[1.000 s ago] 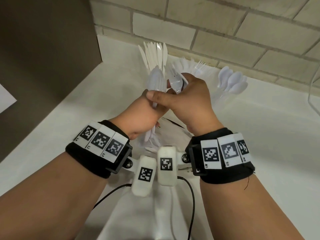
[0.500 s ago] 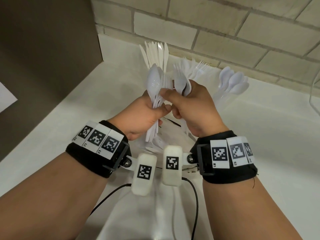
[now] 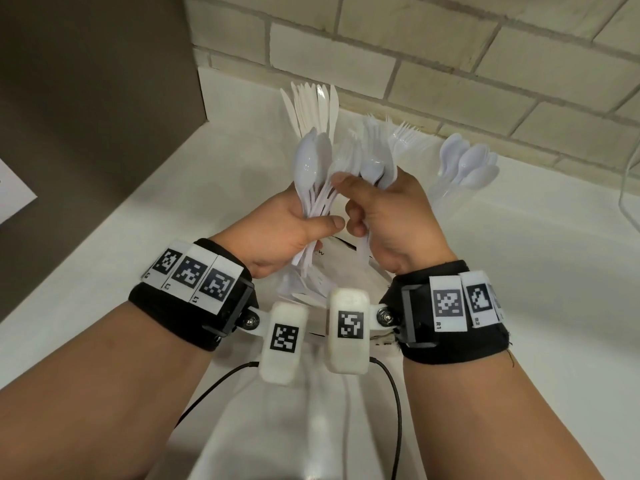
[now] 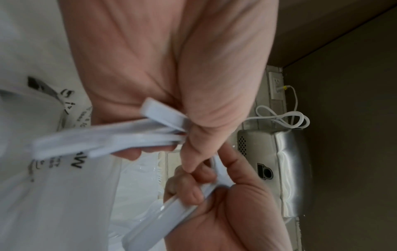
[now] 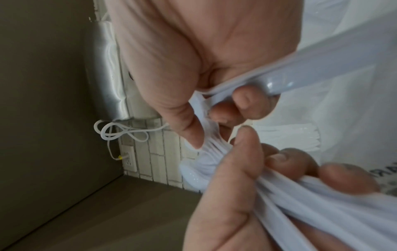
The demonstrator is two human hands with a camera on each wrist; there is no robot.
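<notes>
The left hand point(image 3: 280, 233) was clamped round a bundle of plastic spoons point(image 3: 308, 164), handles near and bowls far, while the right hand point(image 3: 394, 220), just beside it, gripped a smaller bunch point(image 3: 375, 166), seemingly spoons too, nearer the spoon pile point(image 3: 467, 164) at far right.

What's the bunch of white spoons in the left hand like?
The bunch of spoons is glossy white plastic, loosely stacked and fanned. Bowls point up toward the brick wall; handle ends stick out below the left hand, which grips them mid-handle. The right hand, holding other spoons, touches the bunch with its thumb.
</notes>
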